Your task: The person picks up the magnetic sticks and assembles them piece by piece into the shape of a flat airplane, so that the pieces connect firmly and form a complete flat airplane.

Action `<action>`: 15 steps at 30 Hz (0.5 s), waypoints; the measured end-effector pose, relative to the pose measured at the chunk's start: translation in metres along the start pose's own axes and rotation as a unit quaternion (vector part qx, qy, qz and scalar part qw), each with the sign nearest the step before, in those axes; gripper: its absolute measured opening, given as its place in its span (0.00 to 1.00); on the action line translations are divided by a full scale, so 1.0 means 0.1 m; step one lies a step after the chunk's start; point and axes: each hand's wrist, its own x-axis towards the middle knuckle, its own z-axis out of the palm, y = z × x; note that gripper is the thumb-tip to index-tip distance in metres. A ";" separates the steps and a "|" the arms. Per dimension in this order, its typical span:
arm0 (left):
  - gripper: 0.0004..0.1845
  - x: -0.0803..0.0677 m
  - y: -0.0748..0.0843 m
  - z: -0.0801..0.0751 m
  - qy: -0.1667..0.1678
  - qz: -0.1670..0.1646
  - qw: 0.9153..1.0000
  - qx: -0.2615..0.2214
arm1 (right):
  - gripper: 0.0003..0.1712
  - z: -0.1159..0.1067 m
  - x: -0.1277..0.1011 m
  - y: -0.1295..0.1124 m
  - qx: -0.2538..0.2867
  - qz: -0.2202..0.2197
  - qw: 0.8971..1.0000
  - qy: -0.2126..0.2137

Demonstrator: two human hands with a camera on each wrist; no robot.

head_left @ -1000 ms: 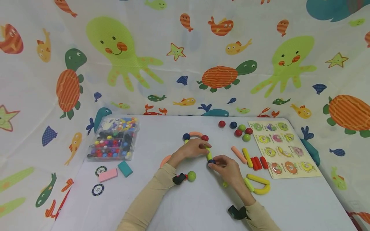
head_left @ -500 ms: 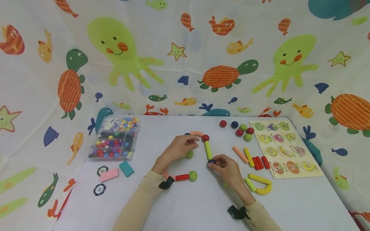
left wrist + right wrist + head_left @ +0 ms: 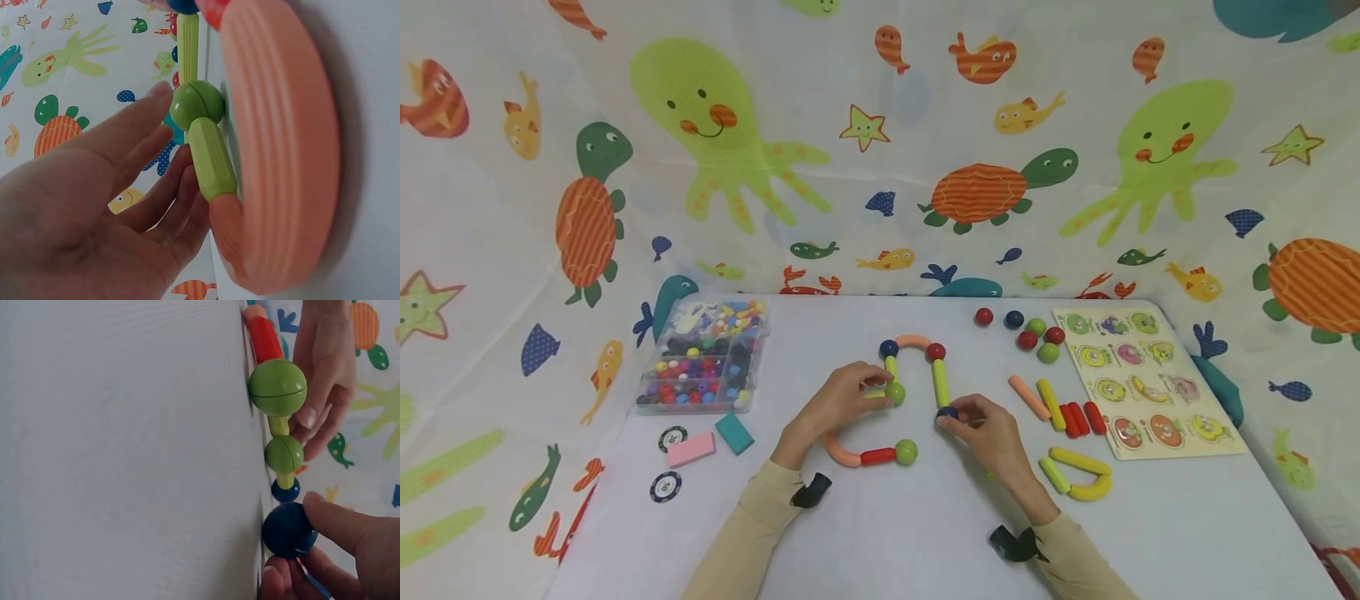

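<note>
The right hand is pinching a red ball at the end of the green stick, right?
Not quite: the ball that the right hand pinches at the end of the green stick is dark blue, not red. The right wrist view shows it plainly.

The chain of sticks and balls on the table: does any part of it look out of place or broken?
Nothing looks damaged. The chain is simply unfinished: the left hand holds a green ball, the right hand pinches a dark blue ball, and the other green ball ends loose.

A children's play corner: sea-creature patterned curtain (image 3: pixel 880 150) behind a white table (image 3: pixel 925 533) strewn with toys.
</note>
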 end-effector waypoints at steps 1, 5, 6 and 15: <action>0.22 0.00 0.00 0.00 -0.001 0.003 1.000 0.005 | 0.18 0.01 0.00 0.00 0.001 0.001 1.000 0.000; 0.22 -0.03 -0.01 0.00 0.002 0.010 1.000 0.011 | 0.18 0.03 0.01 -0.01 0.001 0.000 1.000 0.003; 0.22 -0.03 0.00 0.00 0.004 0.009 1.000 0.011 | 0.18 0.02 0.02 -0.02 0.000 -0.002 1.000 0.004; 0.22 -0.03 -0.07 0.04 0.006 0.020 1.000 0.008 | 0.21 -0.22 0.03 -0.01 0.002 -0.001 0.999 0.036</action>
